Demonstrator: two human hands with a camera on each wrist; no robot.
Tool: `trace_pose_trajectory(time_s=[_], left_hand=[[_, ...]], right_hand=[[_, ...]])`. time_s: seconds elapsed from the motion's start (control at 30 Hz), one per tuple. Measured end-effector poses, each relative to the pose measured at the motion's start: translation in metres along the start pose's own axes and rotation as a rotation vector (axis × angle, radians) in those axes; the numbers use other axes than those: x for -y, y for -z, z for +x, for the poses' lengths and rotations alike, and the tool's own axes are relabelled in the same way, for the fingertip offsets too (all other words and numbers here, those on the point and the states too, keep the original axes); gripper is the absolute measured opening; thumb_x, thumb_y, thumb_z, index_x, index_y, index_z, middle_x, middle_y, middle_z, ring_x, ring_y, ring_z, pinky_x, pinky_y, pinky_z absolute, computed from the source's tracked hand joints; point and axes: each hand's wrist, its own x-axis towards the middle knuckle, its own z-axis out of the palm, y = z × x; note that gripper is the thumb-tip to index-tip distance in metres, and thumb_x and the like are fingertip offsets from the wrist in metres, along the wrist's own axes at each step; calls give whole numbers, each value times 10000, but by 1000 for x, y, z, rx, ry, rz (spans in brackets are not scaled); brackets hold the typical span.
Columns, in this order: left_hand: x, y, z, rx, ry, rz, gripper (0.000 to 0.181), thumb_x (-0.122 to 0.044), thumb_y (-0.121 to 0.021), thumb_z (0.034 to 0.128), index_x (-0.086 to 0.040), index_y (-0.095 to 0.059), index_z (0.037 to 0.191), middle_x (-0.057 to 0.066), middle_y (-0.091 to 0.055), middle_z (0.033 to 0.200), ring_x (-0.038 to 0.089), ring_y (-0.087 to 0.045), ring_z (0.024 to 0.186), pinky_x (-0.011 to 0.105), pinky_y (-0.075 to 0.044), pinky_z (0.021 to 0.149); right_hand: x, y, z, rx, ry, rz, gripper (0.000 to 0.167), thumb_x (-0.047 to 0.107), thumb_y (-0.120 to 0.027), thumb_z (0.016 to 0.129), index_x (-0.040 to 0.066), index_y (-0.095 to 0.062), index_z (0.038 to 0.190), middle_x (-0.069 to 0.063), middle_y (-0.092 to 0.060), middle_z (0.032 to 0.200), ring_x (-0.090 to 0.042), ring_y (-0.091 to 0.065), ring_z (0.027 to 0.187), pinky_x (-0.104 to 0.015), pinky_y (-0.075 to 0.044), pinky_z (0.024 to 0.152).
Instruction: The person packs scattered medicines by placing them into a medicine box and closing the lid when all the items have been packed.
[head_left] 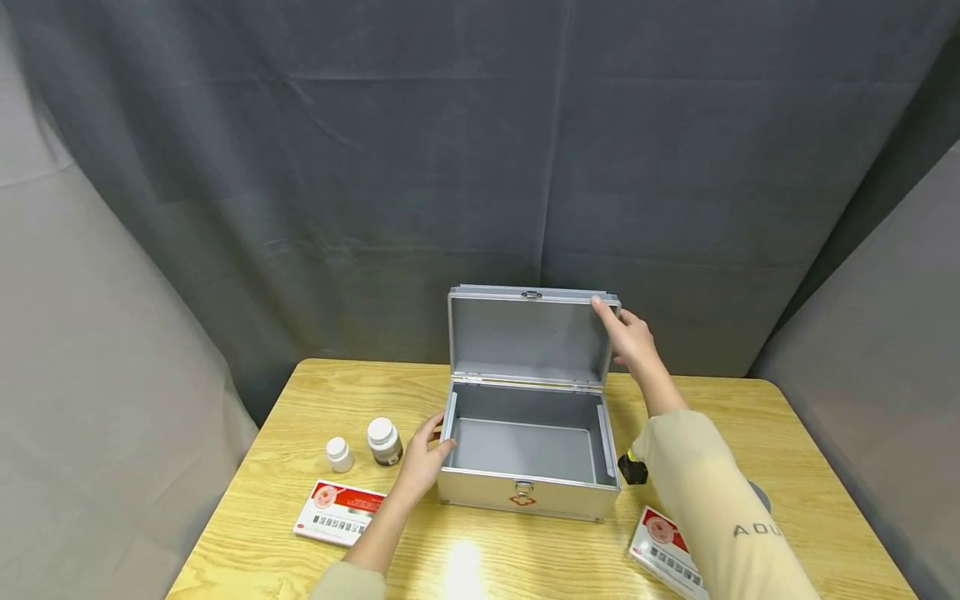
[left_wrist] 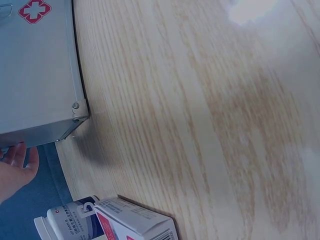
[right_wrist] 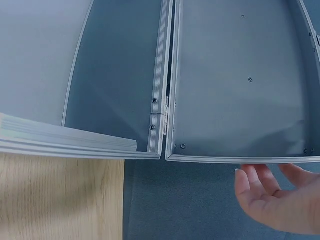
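An aluminium first-aid box (head_left: 558,506) with a red cross emblem on its front stands on the table. Its lid (head_left: 532,337) is raised and leans back. Inside, the grey compartment (head_left: 525,446) has nothing in it. My left hand (head_left: 422,462) holds the box's left side, thumb at the rim and fingers along the outer wall; bent fingers meet that wall in the left wrist view. At the lid's upper right corner, my right hand (head_left: 633,337) grips the edge. The right wrist view shows those fingers (right_wrist: 257,182) against the lid's outer side.
Left of the box are a small white bottle (head_left: 340,455), a larger white-capped bottle (head_left: 385,442) and a red-and-white medicine box (head_left: 337,512). Another medicine box (head_left: 667,554) and a black item (head_left: 633,469) lie to the right, partly behind the sleeve. A grey curtain (head_left: 375,183) hangs behind.
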Motion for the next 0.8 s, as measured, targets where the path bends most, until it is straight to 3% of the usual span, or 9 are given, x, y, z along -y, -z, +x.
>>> trace_pose_trajectory(time_s=[0.1, 0.3, 0.4, 0.8], left_hand=[[-4, 1, -2, -1, -5, -7, 499, 29, -573, 818, 103, -422, 1287, 289, -461, 1235, 437, -497, 1039, 450, -501, 792], [20, -2, 4, -14, 19, -3, 519, -14, -585, 828, 20, -432, 1323, 227, -459, 1273, 377, -506, 1067, 366, -521, 772], [24, -2, 5, -22, 23, -15, 529, -25, -592, 819, 11, -437, 1324, 221, -459, 1276, 378, -506, 1068, 361, -524, 761], [26, -1, 5, -33, 27, -2, 524, -23, -592, 818, 20, -443, 1319, 220, -477, 1264, 375, -514, 1059, 370, -515, 790]], right_hand=[[0, -1, 2, 3, -21, -4, 1006, 750, -344, 777, 69, -86, 1471, -232, -155, 1481, -419, -323, 1267, -518, -380, 957], [2, -2, 6, 0, -39, -1, 997, 747, -348, 778, 76, -97, 1471, -239, -191, 1468, -421, -373, 1225, -521, -376, 961], [3, -4, 8, 7, -57, 8, 989, 741, -349, 783, 80, -92, 1472, -238, -194, 1466, -415, -371, 1226, -525, -359, 975], [4, -6, 14, 7, -88, -7, 986, 736, -339, 792, 64, -93, 1470, -247, -191, 1464, -429, -367, 1228, -543, -351, 971]])
